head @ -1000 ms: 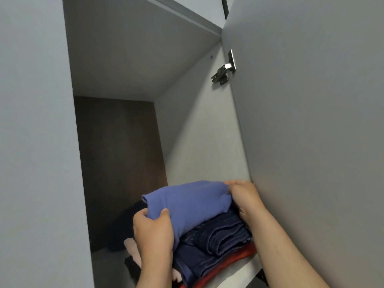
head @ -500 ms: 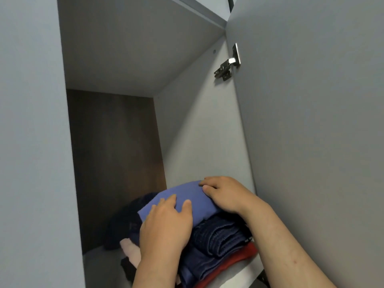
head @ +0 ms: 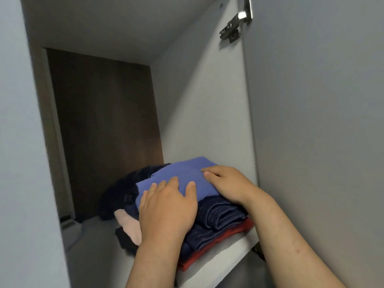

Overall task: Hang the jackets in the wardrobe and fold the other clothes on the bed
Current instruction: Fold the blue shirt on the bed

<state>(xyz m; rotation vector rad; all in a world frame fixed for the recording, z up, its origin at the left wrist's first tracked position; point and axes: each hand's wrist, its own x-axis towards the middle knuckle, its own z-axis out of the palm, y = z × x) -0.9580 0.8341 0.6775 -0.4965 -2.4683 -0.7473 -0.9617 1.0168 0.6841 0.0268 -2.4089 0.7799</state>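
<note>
While I am watching through the head camera, both hands are pressing down on a pile of folded clothes (head: 204, 232) that is sitting at the front right corner of the wardrobe shelf (head: 218, 265), close against the pale side wall (head: 203, 104). The left hand (head: 166, 206) is lying flat with its fingers spread and straight, covering the front left part of the periwinkle-blue garment (head: 185, 172) on top of the pile. The right hand (head: 226, 183) is resting palm down on the right side of that same garment, its fingers only slightly bent and not curling round anything. Neither hand is gripping cloth.

Under the blue piece a navy ribbed garment (head: 220, 213) is lying folded, and under that a red garment (head: 230, 233) is showing along the shelf's front edge. To the left of the pile a pale pink garment (head: 128, 225) is sticking out beside the left wrist, with a black garment (head: 124, 241) lying beneath it. Behind these, toward the back of the shelf, a dark fuzzy item (head: 124, 188) is lying loose; I cannot tell what it is.

The brown back panel (head: 104, 132) is closing off the compartment. The grey wardrobe door (head: 311, 121) is standing open on the right, hanging on a metal hinge (head: 234, 26) near the top.
</note>
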